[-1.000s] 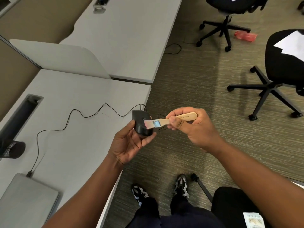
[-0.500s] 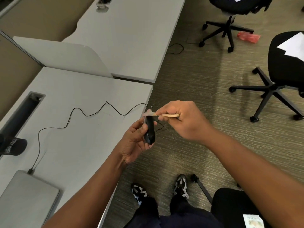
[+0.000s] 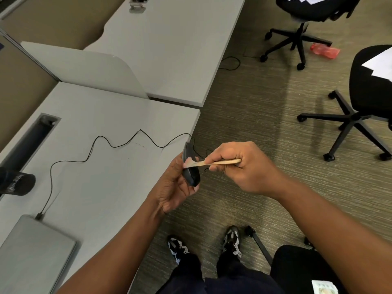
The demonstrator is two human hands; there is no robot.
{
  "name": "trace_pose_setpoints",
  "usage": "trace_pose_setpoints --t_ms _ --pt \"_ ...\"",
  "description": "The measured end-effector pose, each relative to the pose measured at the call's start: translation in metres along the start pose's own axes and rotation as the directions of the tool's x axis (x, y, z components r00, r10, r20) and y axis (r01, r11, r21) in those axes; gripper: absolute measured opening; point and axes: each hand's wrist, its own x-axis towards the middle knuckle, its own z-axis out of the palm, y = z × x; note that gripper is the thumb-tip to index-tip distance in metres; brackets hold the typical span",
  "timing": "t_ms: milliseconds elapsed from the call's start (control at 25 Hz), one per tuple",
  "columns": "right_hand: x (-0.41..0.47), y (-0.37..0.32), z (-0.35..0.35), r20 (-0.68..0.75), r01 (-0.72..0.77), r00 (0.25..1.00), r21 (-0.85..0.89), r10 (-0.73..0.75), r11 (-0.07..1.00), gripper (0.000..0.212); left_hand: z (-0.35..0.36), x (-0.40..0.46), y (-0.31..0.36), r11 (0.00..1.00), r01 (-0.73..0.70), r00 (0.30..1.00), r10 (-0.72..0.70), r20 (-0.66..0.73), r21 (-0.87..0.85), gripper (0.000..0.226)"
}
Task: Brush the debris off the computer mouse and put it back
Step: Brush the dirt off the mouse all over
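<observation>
Two hands, one mouse, one brush

Both hands are busy just off the tabletop [image 3: 101,170] edge, over the carpet. The left hand [image 3: 174,187] grips the black mouse [image 3: 191,172], turned on its side so it shows edge-on. The right hand [image 3: 239,166] is curled round the wooden handle of a small brush [image 3: 212,162], whose pale bristles touch the mouse's side. The mouse cable [image 3: 110,145] snakes back across the tabletop to a grey laptop [image 3: 31,251] at the near left corner. Office chairs [image 3: 360,107] stand well apart on the right.
</observation>
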Motion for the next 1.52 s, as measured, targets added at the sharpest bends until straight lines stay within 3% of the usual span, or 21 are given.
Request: trace_pose_setpoints --t_ms 120,320,520,680,920,1080,1240,1400,1520 --pt "-0.004 0.003 0.001 0.003 -0.015 1.0 0.063 0.015 0.998 0.017 0.001 0.0 0.004 0.998 0.013 1.0 -0.014 -0.017 -0.067 0.093" --pt "-0.007 0.005 -0.004 0.069 0.048 0.997 -0.024 -0.047 0.999 0.019 -0.002 0.007 0.007 0.996 0.041 0.991 -0.051 -0.122 -0.077 0.107" --pt "-0.009 0.01 -0.014 0.173 0.053 0.985 -0.161 -0.025 0.985 0.024 0.012 0.008 0.014 0.991 0.05 0.964 -0.08 -0.253 -0.124 0.058" --pt "-0.005 0.011 -0.019 -0.048 0.073 0.996 -0.044 -0.075 0.996 0.017 0.016 0.011 0.019 0.976 0.03 0.957 -0.09 -0.276 -0.216 0.056" --pt "-0.008 0.017 -0.017 0.158 -0.06 0.985 -0.091 0.074 0.994 0.019 0.02 0.012 0.019 0.999 0.04 0.949 -0.049 -0.312 -0.036 0.07" --pt "-0.004 0.016 -0.026 0.02 -0.109 0.994 -0.004 0.109 0.994 0.016 0.021 0.009 0.019 1.0 -0.011 0.962 0.003 -0.274 -0.028 0.053" --pt "0.004 0.012 -0.02 -0.111 -0.109 0.988 -0.029 0.105 0.994 0.014 0.022 0.01 0.014 0.995 -0.002 0.948 0.033 -0.318 0.099 0.034" --pt "0.017 0.013 -0.006 -0.129 -0.108 0.988 -0.15 0.089 0.983 0.014 0.022 0.011 0.012 0.999 0.003 0.949 0.009 -0.314 0.036 0.027" --pt "0.022 0.013 0.001 -0.091 -0.085 0.994 -0.226 0.066 0.97 0.016 0.018 0.012 0.01 0.996 -0.013 0.953 0.037 -0.299 0.083 0.027"
